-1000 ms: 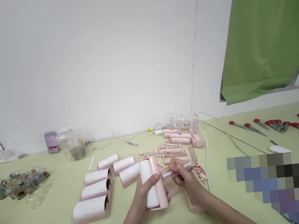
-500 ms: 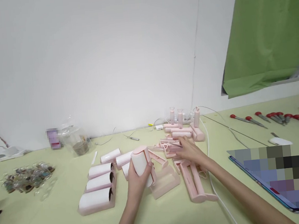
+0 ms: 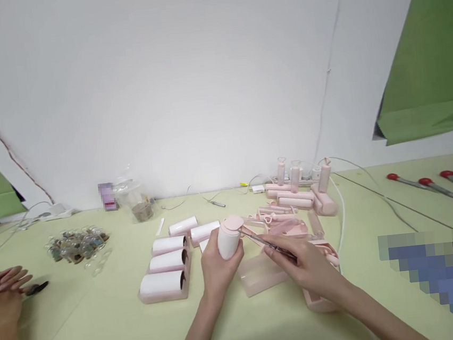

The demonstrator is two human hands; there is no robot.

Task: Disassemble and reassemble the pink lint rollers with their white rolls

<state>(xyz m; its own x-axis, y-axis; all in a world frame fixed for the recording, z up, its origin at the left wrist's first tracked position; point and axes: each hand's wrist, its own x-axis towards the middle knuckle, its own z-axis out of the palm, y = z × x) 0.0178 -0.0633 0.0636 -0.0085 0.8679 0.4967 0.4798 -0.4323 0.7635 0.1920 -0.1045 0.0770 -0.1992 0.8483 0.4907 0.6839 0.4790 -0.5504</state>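
My left hand is wrapped round a lint roller, a white paper roll with a pink end cap facing up. Between the fingers of my right hand is a slim, pointed metal tool; its exact kind is hard to make out. The tool's tip meets the edge of the pink cap, or lies just beside it. Under and beside my right hand are a translucent pink cover and pink holder parts, partly hidden by the hand.
Several white rolls in pink cases lie left of my hands. Further left are a heap of small clear trinkets and another person's hand. Pink lint rollers and a white cable lie right of centre; red-ended tools lie far right.
My right hand has come from the pink parts toward my left hand, bringing the metal tool to the roller's cap. The roller is turned more end-up. The view has swung left.
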